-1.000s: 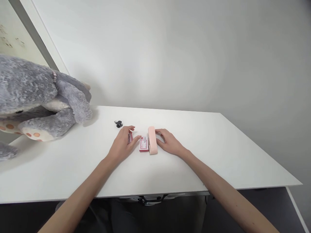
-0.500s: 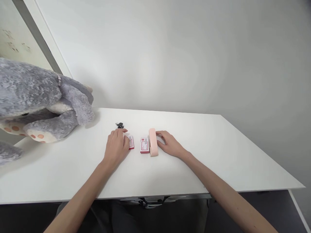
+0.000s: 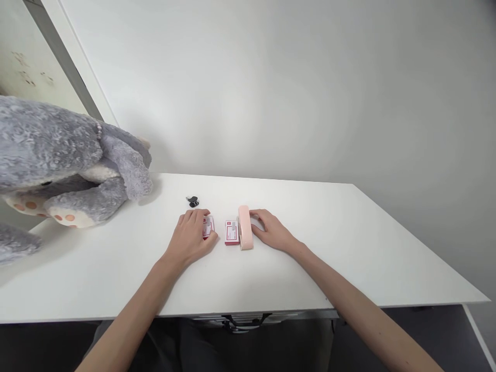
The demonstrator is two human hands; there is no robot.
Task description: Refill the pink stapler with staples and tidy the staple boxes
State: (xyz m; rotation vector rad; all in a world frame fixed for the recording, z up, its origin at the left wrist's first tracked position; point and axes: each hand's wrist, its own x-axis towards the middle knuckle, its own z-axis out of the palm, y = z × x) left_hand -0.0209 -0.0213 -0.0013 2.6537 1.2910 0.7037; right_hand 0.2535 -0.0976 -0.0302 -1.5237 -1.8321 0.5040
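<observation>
Left hand curved around a small red-and-white box

Its thumb and forefinger stood apart at the box's near and far ends; whether they gripped, I could not tell. A 2nd red-and-white box lay right of that hand on the white counter. The right hand, thumb and fingers apart, touched a long pale-pink stapler to its left.

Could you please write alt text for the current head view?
A person's left hand cups a red and white box on a white table; the right hand is at a pink stapler, beside a second box. Beyond the left hand lies a small black item, and at left a grey plush toy.
</observation>
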